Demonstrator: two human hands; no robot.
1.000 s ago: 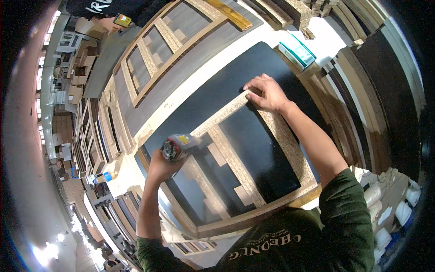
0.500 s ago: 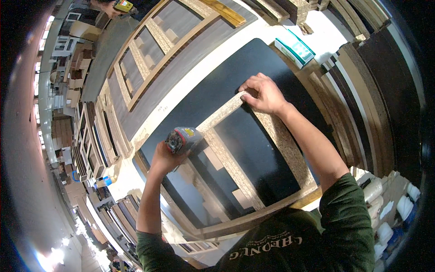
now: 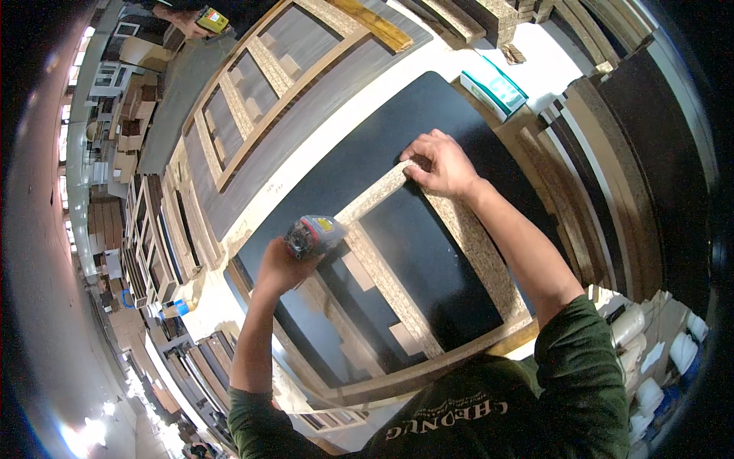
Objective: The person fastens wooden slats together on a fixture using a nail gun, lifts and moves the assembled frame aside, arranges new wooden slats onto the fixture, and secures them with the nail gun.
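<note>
My left hand (image 3: pixel 284 268) is wrapped round the handle of a grey and red nail gun (image 3: pixel 313 236). The gun's nose is hidden beneath its body, over the far rail where a cross strip meets it. With thumb and fingers, my right hand (image 3: pixel 442 164) grips the far right corner of a chipboard frame (image 3: pixel 375 191). That frame lies on a dark panel (image 3: pixel 428 99), with several cross strips running toward me. Small light wooden blocks (image 3: pixel 358 270) sit against the strips.
Beyond lies a second frame (image 3: pixel 287 96) on a grey panel. A green and white box (image 3: pixel 494 88) stands at the far right. Stacked boards (image 3: pixel 612 176) line the right side. At the upper left, another person's hand (image 3: pixel 183 21) holds a yellow tool (image 3: pixel 212 21). A bottle (image 3: pixel 176 308) stands left.
The nail gun and my left hand have shifted very slightly to the right. My right hand stays on the frame corner. The other person's hand with the yellow tool shows a little further into view.
</note>
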